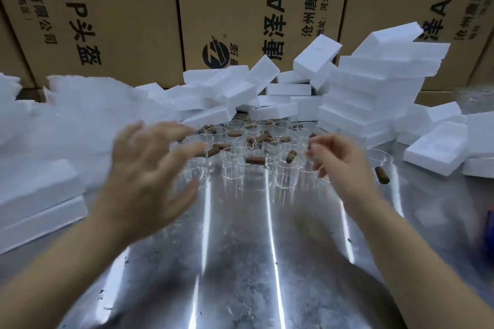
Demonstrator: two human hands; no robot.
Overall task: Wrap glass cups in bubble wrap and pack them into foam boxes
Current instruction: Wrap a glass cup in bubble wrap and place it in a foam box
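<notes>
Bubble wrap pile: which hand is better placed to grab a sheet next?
Probably left. The left hand is spread open beside the bubble wrap pile, holding nothing; the right hand hangs over the glass cups, farther from it.

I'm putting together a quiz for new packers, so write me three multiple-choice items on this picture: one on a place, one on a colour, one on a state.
1. Where is the tall foam box stack? A) right of the glass cups B) left of them C) atop a carton
2. The cup handles are: A) blue B) brown C) white
3. The left hand and right hand hold: A) cups B) a lid C) nothing
Key: A, it rises at the cups' right; B, brown stubs on clear glass; C, both hover empty-fingered.
</notes>
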